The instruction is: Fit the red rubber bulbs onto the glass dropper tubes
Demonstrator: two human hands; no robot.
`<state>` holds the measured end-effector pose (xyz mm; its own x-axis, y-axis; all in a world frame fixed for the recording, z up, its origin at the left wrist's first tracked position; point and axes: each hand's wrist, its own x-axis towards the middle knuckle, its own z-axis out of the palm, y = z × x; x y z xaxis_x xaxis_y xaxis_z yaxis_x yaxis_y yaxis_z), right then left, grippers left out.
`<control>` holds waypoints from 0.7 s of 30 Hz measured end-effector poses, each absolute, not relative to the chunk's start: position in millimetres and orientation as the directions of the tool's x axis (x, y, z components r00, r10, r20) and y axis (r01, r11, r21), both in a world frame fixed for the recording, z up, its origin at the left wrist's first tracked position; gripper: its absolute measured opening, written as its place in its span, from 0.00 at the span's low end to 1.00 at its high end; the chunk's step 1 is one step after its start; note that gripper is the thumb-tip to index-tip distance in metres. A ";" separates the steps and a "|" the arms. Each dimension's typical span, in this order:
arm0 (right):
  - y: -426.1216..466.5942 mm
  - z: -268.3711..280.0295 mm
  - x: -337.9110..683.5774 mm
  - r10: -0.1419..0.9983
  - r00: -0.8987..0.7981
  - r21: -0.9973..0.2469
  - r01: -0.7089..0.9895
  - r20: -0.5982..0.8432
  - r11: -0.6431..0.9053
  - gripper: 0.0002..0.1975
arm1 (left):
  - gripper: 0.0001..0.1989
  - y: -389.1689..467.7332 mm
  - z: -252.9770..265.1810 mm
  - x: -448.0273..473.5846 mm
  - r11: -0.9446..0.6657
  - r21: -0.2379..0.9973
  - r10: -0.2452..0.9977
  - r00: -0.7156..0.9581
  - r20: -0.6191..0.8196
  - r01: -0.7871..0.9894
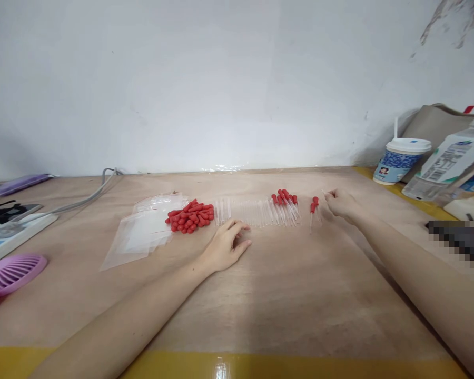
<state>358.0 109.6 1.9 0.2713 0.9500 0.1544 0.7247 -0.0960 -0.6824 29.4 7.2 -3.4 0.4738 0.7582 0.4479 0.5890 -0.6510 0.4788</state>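
Note:
My left hand (229, 245) rests on the table with thumb and fingers apart and nothing between them, just in front of a row of clear glass dropper tubes (253, 212). Left of it lies a heap of red rubber bulbs (189, 217). At the right end of the row is a group of droppers (286, 205) with red bulbs fitted on. My right hand (339, 203) has its fingers pinched together beside a few separate droppers (314, 206). Something faint and clear shows at its fingertips, too indistinct to name.
Clear plastic bags (142, 226) lie overlapping left of the bulbs. Farther left are a pink fan (16, 273), a grey cable (90, 195) and a purple case (18, 185). A lidded cup (401, 160) and a plastic bottle (444, 163) stand at the right.

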 end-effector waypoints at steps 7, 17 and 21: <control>108.9 -0.8 358.6 0.947 0.318 -0.417 0.867 0.042 -0.273 0.13 | 0.12 7.3 -4.0 29.4 -0.642 0.484 0.766 0.470 0.439 0.595; 111.0 -5.2 357.6 0.965 0.263 -0.472 0.848 -0.017 -0.240 0.15 | 0.12 7.2 -4.2 28.7 -0.652 0.477 0.757 0.477 0.446 0.589; 114.6 -10.9 354.6 0.968 0.246 -0.548 0.816 0.044 -0.183 0.14 | 0.12 7.3 -4.1 28.9 -0.652 0.476 0.758 0.477 0.446 0.590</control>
<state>354.6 114.6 -10.9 0.2464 0.9681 0.0445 0.8165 -0.1827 -0.5477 28.9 7.3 -4.1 0.4769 0.7575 0.4458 0.5904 -0.6518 0.4760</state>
